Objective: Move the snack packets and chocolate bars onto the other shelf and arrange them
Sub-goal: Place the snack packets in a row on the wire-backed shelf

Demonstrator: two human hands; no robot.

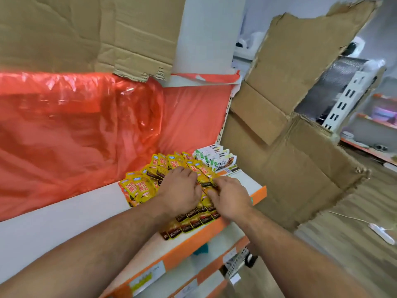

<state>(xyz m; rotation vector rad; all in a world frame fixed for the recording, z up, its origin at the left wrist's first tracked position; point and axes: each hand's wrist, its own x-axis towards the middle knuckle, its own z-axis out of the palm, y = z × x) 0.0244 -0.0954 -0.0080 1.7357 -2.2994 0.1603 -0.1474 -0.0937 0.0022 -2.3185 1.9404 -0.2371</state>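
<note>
Snack packets point(148, 186) overlap on the shelf point(64, 229). My right hand point(231, 198) pinches one; my left hand point(180, 190) curls onto them, grip unclear. Chocolate bars point(217, 160) sit at one o'clock.

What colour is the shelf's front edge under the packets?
Orange; the shelf's front edge shows best in the head view.
</note>
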